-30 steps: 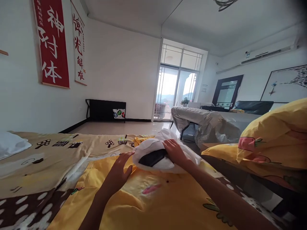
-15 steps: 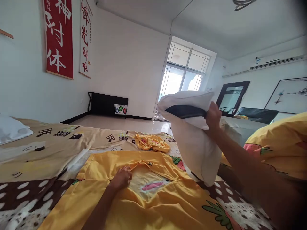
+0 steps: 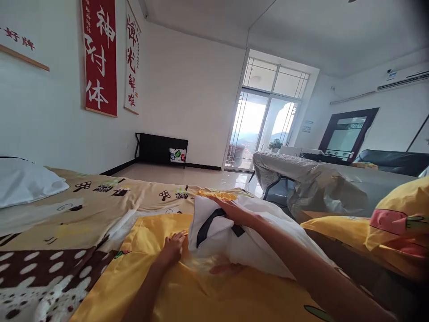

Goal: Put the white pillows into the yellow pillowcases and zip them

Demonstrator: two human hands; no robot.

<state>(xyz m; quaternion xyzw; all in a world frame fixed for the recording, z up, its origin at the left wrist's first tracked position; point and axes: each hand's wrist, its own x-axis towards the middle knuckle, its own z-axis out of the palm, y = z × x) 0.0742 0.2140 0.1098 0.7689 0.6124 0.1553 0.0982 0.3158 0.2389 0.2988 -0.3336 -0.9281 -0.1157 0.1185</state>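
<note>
A yellow pillowcase (image 3: 154, 273) with printed fruit lies spread on the bed in front of me. My left hand (image 3: 172, 249) is at its upper middle, fingers bent on the fabric by the opening. My right hand (image 3: 234, 212) grips the folded end of a white pillow (image 3: 261, 250) with a dark band. That end is over the pillowcase opening, close to my left fingertips. The rest of the pillow stretches back to the right under my right forearm. The pillow now covers most of the opening, and my right fingertips are partly hidden in its folds.
A patterned blanket (image 3: 97, 210) covers the bed. Another white pillow (image 3: 30, 183) lies at the far left. Stuffed yellow bedding (image 3: 398, 219) with printed fruit sits at the right edge. Beyond the bed stand a plastic-covered table (image 3: 315, 179) and a black panel (image 3: 154, 150).
My right hand has brought the white pillow down and left, from above the bed onto the pillowcase opening. My left hand has stayed on the pillowcase. The view has turned slightly left.
</note>
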